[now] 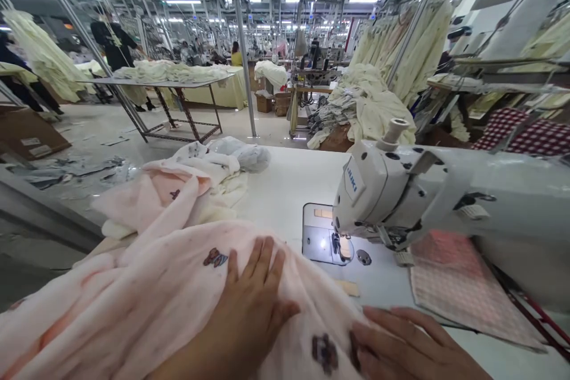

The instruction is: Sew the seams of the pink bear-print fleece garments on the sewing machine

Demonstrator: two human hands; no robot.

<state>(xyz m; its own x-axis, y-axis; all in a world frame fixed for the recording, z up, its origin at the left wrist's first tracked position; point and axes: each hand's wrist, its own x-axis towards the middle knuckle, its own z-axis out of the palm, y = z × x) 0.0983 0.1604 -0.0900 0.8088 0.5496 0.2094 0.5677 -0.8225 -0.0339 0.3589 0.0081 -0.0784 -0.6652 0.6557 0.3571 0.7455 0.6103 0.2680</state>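
Pale pink soft fabric [178, 285] with small printed bear figures lies in loose folds over the near left of the white sewing table. My left hand [249, 297] rests flat on it, fingers stretched and a little apart. At the fabric's right edge, my right hand [401, 338] has its fingers bent over the cloth and closed on it; the thumb is hidden. The white JUKI sewing machine [369, 184] stands just beyond my right hand. Its lit needle and presser foot [341, 246] are apart from the fabric.
A pink checked cloth [467, 291] lies under the machine arm. Crumpled pale fabric and a clear plastic bag [243, 151] sit at the table's far left. Beyond are a cutting table [155, 82], a cream garment heap [369, 101], metal posts and people working.
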